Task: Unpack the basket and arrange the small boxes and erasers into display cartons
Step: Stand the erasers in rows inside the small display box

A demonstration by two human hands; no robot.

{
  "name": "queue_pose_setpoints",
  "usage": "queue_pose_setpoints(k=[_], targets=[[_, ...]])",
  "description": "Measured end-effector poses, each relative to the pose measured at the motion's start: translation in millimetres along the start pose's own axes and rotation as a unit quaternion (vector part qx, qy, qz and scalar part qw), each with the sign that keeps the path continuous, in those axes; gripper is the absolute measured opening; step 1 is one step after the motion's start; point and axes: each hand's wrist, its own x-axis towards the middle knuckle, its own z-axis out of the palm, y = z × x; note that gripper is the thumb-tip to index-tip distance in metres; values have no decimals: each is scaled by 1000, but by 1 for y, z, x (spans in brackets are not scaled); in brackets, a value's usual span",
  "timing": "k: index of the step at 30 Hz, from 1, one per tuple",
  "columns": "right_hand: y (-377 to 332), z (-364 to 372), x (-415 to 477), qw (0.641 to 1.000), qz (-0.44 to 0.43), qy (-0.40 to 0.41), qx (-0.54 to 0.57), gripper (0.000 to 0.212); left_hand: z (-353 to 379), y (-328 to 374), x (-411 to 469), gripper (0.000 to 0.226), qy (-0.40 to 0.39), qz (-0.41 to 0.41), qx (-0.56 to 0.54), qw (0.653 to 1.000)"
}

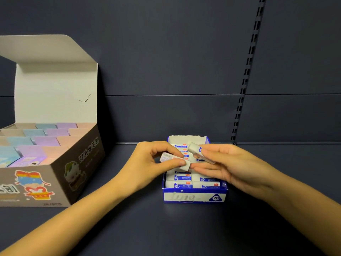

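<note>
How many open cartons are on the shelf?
2. A big brown carton stands at the left, holding pastel small boxes. A little blue eraser carton sits in the middle, beneath the left hand and right hand.

Shelf deck [129, 228]: dark navy, matte, running from near edge to far wall.
Back panel [166, 52]: same navy, upright at far side.
Panel seam [166, 95]: thin horizontal line across the panel.
Slotted upright [245, 80]: far right, column of black slots, slanted in view.
</note>
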Motion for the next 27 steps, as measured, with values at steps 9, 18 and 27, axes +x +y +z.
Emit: queue_pose_setpoints(k=[9,18,27], targets=[[-1,4,-5,996,6,37,81,17,-3,2,2,35,-36,76,98,992],[-1,0,-8,997,-23,52,50,10,-9,-2,0,33,-64,85,231,967],[2,-15,-11,993,-38,74,-78,16,-10,4,1,32,-36,30,88,995]])
